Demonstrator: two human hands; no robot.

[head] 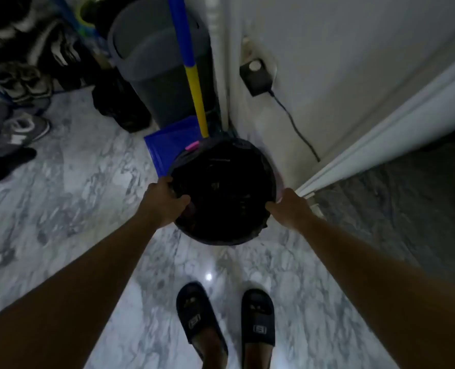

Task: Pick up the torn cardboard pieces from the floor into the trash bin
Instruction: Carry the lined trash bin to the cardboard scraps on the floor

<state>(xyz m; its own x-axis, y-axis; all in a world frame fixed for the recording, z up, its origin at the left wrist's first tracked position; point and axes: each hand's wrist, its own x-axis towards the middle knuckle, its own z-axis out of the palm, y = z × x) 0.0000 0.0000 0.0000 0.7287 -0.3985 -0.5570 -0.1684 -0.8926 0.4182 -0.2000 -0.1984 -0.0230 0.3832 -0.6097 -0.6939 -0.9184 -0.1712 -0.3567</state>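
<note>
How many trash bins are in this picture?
2. A black-lined bin held at its rim by the left hand and right hand; a grey bin behind it. More could hide off-frame.

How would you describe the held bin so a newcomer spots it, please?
Beside the door frame and blue dustpan is a round bin, left hand and right hand gripping its rim. Unlike the taller grey bin behind, it has a black liner.
</note>
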